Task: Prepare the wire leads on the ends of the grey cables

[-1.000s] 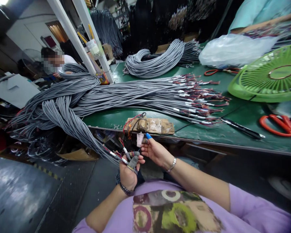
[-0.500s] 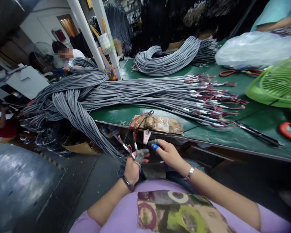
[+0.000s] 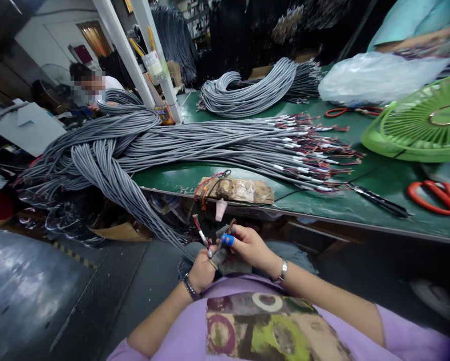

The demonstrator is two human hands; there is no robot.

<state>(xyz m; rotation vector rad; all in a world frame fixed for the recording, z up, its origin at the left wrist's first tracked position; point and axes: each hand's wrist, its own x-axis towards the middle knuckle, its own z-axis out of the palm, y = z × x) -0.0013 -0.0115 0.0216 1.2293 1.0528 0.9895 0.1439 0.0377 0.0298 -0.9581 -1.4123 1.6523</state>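
My left hand (image 3: 204,268), with grey coverings on its fingertips, is closed round gray cable ends near my lap; a white-sleeved end (image 3: 201,234) with reddish wires sticks up from it. My right hand (image 3: 249,245), with blue tape on one finger, pinches the bared wires (image 3: 230,225) of a cable just beside the left fingertips. Behind the hands, a wooden block (image 3: 245,190) wrapped in clear tape lies at the bench edge, with red and black leads and a pale pink piece (image 3: 221,210) hanging at its front.
A long bundle of gray cables (image 3: 195,140) lies across the green bench (image 3: 307,203), with a coiled bundle (image 3: 253,93) behind. To the right are tweezers (image 3: 379,199), red-handled scissors (image 3: 435,195), a green fan (image 3: 431,123) and a plastic bag (image 3: 379,77). Other people sit beyond.
My right hand has moved down and left from the pink piece to my left hand and now pinches wires. My left hand has lowered slightly and closed more. The view has shifted a little.
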